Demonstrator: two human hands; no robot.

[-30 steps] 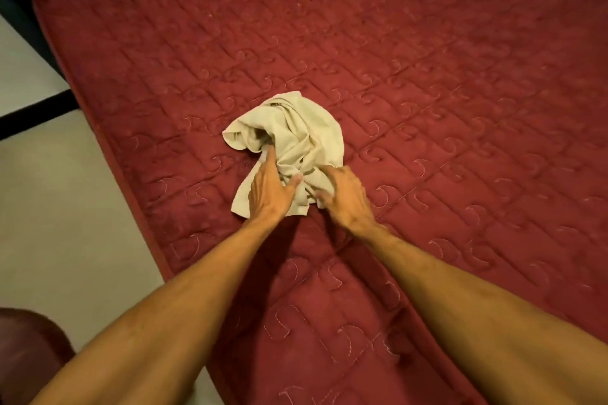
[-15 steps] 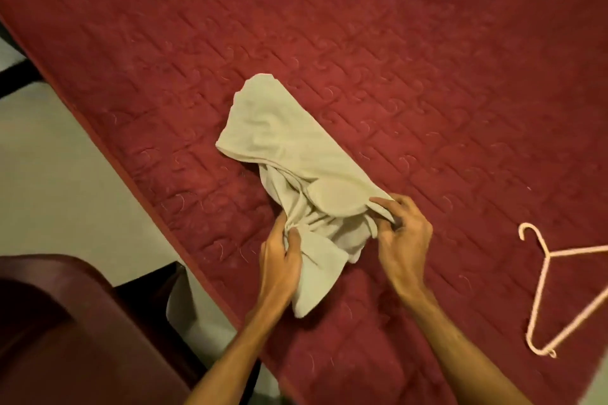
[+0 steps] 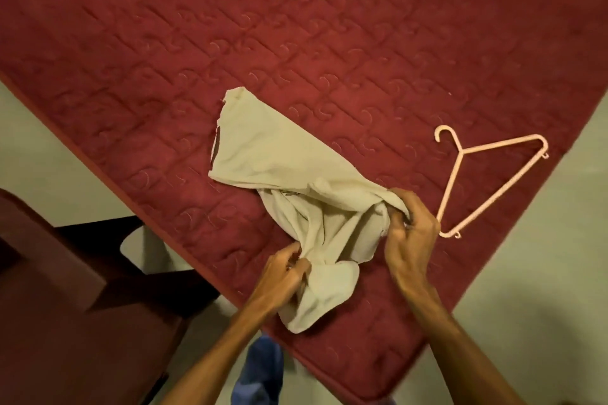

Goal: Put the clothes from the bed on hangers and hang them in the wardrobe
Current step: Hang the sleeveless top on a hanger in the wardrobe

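A crumpled cream garment lies on the red quilted mattress, near its front corner. My left hand grips a bunched fold at the garment's near end. My right hand pinches the cloth at its right side, fingers curled into the fabric. A pale pink plastic hanger lies flat on the mattress just right of my right hand, hook pointing away from me. No wardrobe is in view.
A dark red chair stands on the pale floor to the left of the mattress corner. Blue cloth shows below, between my forearms. Pale floor also lies to the right of the mattress.
Both hands pulled the garment toward the near corner and stretched it out from a crumpled heap. The view swung right, bringing the whole hanger into sight.
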